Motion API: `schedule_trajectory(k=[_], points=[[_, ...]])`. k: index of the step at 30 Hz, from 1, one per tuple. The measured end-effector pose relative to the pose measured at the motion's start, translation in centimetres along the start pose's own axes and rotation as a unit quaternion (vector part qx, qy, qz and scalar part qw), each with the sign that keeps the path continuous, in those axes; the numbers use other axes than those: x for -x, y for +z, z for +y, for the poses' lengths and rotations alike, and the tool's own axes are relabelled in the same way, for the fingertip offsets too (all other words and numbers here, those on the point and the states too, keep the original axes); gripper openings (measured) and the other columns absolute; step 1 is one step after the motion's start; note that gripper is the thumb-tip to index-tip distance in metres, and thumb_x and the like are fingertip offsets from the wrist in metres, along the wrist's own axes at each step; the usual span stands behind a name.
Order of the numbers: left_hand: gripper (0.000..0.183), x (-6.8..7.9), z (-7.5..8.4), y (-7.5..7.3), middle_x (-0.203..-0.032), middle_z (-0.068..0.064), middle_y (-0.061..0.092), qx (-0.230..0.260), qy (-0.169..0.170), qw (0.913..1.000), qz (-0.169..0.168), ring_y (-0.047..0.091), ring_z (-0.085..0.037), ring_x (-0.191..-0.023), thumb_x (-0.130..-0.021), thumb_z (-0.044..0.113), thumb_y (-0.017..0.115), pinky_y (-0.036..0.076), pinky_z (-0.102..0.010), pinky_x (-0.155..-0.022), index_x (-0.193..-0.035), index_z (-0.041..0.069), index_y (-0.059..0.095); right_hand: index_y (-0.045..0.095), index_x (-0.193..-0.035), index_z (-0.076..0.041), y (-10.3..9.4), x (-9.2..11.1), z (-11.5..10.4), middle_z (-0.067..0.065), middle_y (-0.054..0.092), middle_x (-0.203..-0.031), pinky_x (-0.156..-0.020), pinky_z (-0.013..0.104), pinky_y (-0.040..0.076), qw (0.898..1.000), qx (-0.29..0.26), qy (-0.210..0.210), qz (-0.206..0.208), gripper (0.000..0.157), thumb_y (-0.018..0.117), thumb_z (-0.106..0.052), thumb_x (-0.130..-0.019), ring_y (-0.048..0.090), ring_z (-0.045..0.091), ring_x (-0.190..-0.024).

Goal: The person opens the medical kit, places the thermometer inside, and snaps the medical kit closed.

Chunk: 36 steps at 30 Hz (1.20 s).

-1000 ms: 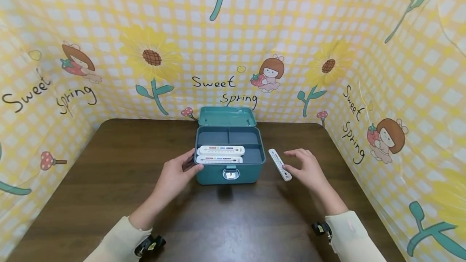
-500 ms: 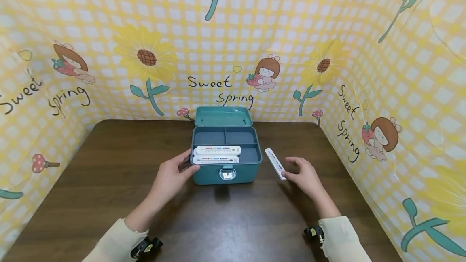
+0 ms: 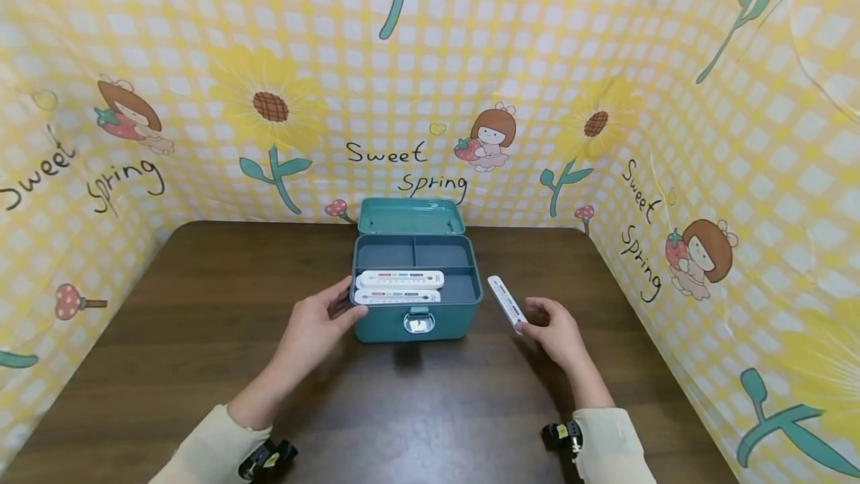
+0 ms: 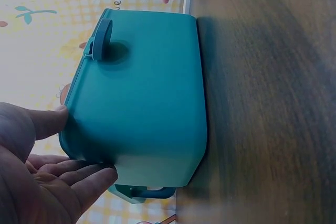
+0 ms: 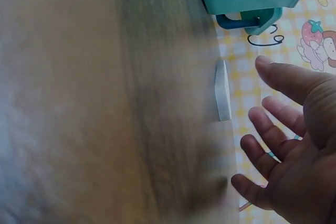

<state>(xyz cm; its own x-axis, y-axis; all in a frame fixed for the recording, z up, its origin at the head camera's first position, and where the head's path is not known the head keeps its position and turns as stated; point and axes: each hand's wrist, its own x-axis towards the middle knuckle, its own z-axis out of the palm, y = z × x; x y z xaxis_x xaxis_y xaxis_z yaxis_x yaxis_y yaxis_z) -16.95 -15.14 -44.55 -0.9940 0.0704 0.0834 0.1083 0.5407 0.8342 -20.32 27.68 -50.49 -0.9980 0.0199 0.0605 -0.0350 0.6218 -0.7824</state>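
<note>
A teal storage box [image 3: 410, 327] stands with its lid [image 3: 411, 216] tipped back. Two white thermometers [image 3: 398, 296] lie side by side in its front compartment. My left hand [image 3: 316, 327] holds the box at its front left corner, thumb at the rim and fingers along the side wall. Right of the box, another white thermometer [image 3: 504, 299] lies slantwise on the table. Close by is my right hand [image 3: 559, 334], its thumb overlapping the near end in the head view. In the right wrist view, this hand's fingers [image 5: 257, 153] are spread and relaxed, with nothing between them.
Two smaller compartments [image 3: 443, 251] form the back of the box. A metal latch [image 3: 419, 323] sits on its front, and a handle [image 4: 152, 192] sticks out at a side. The brown wooden table [image 3: 201, 305] is bordered by a yellow checked cloth [image 3: 537, 36].
My right hand has moved slightly toward me, and its wrist has swung left. The left hand keeps its hold on the box. The head view has shifted a little.
</note>
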Motion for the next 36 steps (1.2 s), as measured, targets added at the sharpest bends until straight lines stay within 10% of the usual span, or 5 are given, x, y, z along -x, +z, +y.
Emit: schedule_trajectory(k=[19,36], points=[[0.074,0.1,0.0,0.1,-0.148,-0.016,0.056,-0.004,-0.006,1.0000,-0.002,0.063,-0.029,-0.128,-0.094,0.037,0.075,0.056,-0.041,-0.096,-0.154,0.005,0.046,0.070,-0.129,-0.006,1.6,0.7,1.1,0.012,0.070,-0.118,-0.091,0.054,0.033,0.987,0.159,0.014,0.033,0.057,0.089,-0.028,-0.080,0.056,0.036,-0.113],[0.073,0.2,0.2,0.2,-0.149,-0.016,0.056,-0.007,-0.012,0.9999,-0.001,0.062,-0.030,-0.129,-0.095,0.036,0.075,0.057,-0.041,-0.095,-0.154,0.005,0.045,0.079,-0.098,-0.015,2.8,0.2,0.5,0.002,0.076,-0.092,-0.081,0.051,0.033,0.979,0.174,0.045,0.099,0.027,0.088,-0.033,-0.080,0.060,0.032,-0.097]])
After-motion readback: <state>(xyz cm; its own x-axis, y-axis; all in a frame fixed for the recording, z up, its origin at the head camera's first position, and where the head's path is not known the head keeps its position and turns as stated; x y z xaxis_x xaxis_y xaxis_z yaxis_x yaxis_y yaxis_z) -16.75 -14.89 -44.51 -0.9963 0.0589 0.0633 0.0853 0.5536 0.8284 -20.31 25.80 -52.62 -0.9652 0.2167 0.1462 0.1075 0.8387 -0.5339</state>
